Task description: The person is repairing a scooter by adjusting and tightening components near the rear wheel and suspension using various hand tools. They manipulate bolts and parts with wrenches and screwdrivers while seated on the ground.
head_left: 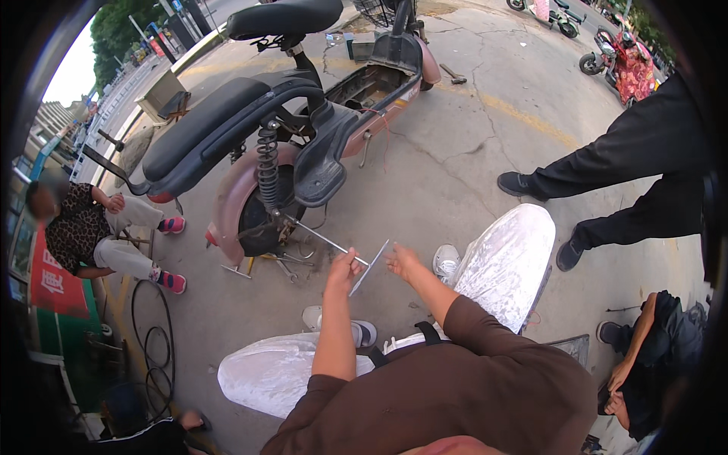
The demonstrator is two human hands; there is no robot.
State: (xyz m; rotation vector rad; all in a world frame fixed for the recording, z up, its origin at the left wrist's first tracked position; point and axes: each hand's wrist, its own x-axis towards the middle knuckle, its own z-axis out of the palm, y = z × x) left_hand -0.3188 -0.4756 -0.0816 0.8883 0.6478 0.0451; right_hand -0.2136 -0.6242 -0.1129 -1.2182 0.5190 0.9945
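Observation:
A long-shafted T-handle socket wrench (pixel 318 236) slants from the lower end of the scooter's coil-spring shock absorber (pixel 268 167) toward me. Close to its crossbar, my left hand (pixel 345 267) is closed around the shaft. My right hand (pixel 402 262) is by the upper end of the crossbar, fingers apart and holding nothing; whether a fingertip touches the bar cannot be made out. The pink electric scooter (pixel 231 201) stands in front of me with its rear wheel (pixel 262 220) nearest. Its floor compartment (pixel 371 87) is uncovered.
Several tools, among them a spanner (pixel 287 271), lie under the rear wheel. A hammer (pixel 453 73) rests farther off. Black hose (pixel 155 349) coils at left near a seated person (pixel 98 227). Someone in black trousers (pixel 629 144) stands at right, and another person (pixel 644 364) crouches lower right.

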